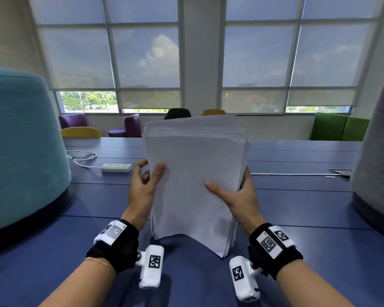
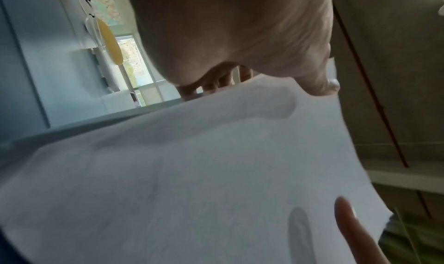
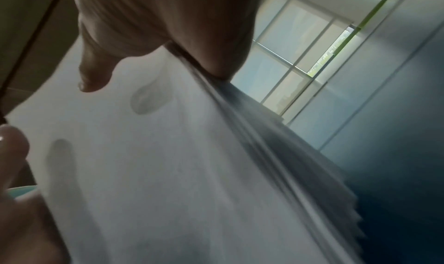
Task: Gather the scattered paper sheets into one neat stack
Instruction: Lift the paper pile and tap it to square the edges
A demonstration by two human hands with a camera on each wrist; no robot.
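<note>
Paper like this stack (image 1: pixel 193 185) is light, floppy and slick, so grip both side edges. It stands upright on the desk (image 1: pixel 297 240) near its front edge, between your hands: left hand (image 1: pixel 142 187) and right hand (image 1: pixel 237 193) each pinch a side, thumbs in front.

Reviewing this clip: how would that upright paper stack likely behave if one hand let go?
The paper stack would probably flop: its bottom edge already bows. Staggered top edges suggest loose sheets that could slide apart. With the left hand and right hand both holding it, it seems awkward for a single grip.
</note>
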